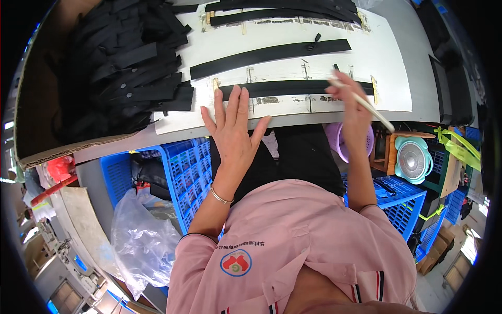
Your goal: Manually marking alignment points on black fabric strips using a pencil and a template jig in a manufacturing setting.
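Observation:
A black zipper [293, 88] lies straight across a white marked board [389, 68] near the table's front edge. My left hand [232, 123] is spread flat, its fingertips on the zipper's left end. In my right hand [350, 102] is a slim pale marking pencil [374, 111], pinched with its tip by the zipper's right part. The pencil's tip is partly hidden by the fingers. Farther back on the board rests a second black zipper [272, 56], its pull [315, 42] sticking up near the right end.
A cardboard box [78, 146] heaped with black zippers [130, 63] stands at the left. More zippers [293, 13] lie along the board's far edge. Below the table are a blue crate [188, 172], a purple basket [339, 141] and a small turquoise fan [413, 159].

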`<action>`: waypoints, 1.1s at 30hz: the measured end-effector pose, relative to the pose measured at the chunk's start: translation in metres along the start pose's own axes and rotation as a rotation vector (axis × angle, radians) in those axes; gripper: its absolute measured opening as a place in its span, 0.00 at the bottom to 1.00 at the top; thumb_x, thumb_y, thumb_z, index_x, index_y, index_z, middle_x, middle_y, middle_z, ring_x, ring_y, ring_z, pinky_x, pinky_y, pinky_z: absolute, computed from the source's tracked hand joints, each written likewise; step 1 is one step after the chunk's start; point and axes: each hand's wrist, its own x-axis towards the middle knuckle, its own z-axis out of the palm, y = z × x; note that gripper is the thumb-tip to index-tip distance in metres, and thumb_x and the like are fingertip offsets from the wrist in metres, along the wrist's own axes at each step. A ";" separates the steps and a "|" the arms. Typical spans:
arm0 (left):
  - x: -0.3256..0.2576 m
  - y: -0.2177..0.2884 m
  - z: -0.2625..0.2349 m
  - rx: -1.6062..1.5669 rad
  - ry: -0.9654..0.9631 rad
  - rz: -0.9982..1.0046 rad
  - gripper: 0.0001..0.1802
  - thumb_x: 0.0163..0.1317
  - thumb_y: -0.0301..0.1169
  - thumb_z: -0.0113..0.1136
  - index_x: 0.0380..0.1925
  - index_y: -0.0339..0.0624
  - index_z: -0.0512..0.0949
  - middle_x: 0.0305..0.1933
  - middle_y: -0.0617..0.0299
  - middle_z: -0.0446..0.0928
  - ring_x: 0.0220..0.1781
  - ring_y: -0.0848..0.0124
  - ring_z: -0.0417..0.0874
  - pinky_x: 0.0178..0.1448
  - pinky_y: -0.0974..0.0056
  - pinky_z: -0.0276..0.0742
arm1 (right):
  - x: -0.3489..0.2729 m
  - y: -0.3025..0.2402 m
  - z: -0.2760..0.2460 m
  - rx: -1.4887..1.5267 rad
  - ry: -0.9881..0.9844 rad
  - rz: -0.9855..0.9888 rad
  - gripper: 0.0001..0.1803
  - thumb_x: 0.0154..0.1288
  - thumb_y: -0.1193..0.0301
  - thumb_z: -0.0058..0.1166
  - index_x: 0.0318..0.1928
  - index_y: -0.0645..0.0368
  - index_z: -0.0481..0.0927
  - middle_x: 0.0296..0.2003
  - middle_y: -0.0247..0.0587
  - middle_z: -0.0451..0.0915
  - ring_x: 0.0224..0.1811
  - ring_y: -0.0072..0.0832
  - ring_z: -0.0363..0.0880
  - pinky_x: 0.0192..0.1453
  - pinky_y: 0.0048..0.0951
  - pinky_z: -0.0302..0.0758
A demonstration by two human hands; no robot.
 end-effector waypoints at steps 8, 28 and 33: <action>0.002 0.003 0.003 0.007 0.002 -0.015 0.38 0.63 0.49 0.71 0.68 0.41 0.76 0.74 0.59 0.73 0.81 0.51 0.62 0.83 0.38 0.39 | 0.017 -0.002 0.101 0.156 -0.312 -0.044 0.11 0.76 0.69 0.57 0.45 0.64 0.87 0.29 0.35 0.84 0.27 0.17 0.76 0.31 0.23 0.71; 0.001 0.000 0.003 -0.009 0.043 -0.007 0.38 0.62 0.51 0.70 0.66 0.39 0.77 0.72 0.60 0.73 0.80 0.50 0.63 0.82 0.36 0.38 | 0.013 0.002 0.102 0.023 -0.398 -0.135 0.10 0.74 0.71 0.57 0.40 0.66 0.87 0.25 0.38 0.83 0.25 0.19 0.77 0.29 0.23 0.72; 0.002 0.001 0.004 -0.014 0.039 0.003 0.37 0.61 0.51 0.70 0.65 0.39 0.78 0.72 0.60 0.73 0.79 0.49 0.63 0.82 0.36 0.37 | 0.012 0.004 0.102 -0.023 -0.422 -0.137 0.11 0.75 0.72 0.56 0.38 0.66 0.88 0.24 0.34 0.82 0.26 0.16 0.76 0.30 0.21 0.71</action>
